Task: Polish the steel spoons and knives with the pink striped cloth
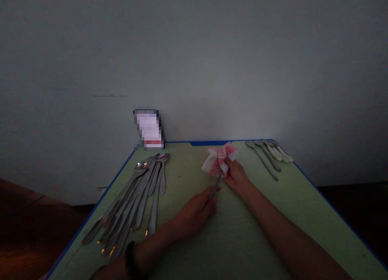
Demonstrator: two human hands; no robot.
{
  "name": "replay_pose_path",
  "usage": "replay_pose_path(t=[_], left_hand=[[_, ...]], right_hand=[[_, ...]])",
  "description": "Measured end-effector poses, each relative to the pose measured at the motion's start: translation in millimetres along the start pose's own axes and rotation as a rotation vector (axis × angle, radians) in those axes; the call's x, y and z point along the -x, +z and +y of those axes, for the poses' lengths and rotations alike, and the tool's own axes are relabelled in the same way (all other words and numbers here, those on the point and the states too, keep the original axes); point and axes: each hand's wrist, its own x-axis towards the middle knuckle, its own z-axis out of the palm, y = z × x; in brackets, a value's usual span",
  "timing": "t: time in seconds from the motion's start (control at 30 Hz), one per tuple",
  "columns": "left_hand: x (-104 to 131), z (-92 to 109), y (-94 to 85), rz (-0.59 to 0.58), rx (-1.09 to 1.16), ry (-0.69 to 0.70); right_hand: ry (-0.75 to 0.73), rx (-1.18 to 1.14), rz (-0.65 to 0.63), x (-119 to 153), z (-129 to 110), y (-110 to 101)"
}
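Note:
Fingers of my left hand [195,213] are closed round the handle of a metal spoon [215,187] held slanting over the middle of the table. The spoon's head is hidden in a pink and white cloth [212,163], so I judge its kind by the handle. My right hand [238,177] pinches this bunched cloth around the spoon's upper end. To the left of my left hand lies a fanned pile of long metal spoons [141,191], bowls toward the wall. A smaller group of metal spoons [266,156] rests beyond my right hand, near the table's far right corner.
The pale green table [188,162] has a blue edge and stands against a grey wall [212,61]. A phone [149,128] with a blurred-out screen leans on the wall at the far left corner. White-handled utensils [279,152] lie among the right-hand group.

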Motion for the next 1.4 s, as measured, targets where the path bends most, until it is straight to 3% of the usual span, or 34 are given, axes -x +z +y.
replay_pose_path(t=[0.33,0.57,0.8,0.97,1.2,1.4], left_hand=[[-1.9,-20.9,0.1,-0.039,0.354,0.001],[-3.9,-18.0,6.6,0.08,0.451,0.046],[-3.6,-14.2,7.9,0.155,0.404,0.01],[-4.2,-17.2,8.5,0.168,0.378,0.02],[-1.9,-20.2,7.0,0.079,0.291,0.047],[3.2,-13.5,5.1,0.032,0.018,0.085]], right_hand=[[-0.044,-0.002,0.058,4.8,-1.3,2.8],[-0.038,-0.14,0.095,-1.5,-2.9,0.9],[0.028,-0.356,0.056,-1.5,-10.7,-3.2],[0.049,-0.368,0.02,-2.2,-12.6,-7.1],[-0.048,-0.127,-0.056,-0.1,-6.6,-3.5],[-0.063,0.12,-0.08,3.5,0.0,-2.2]])
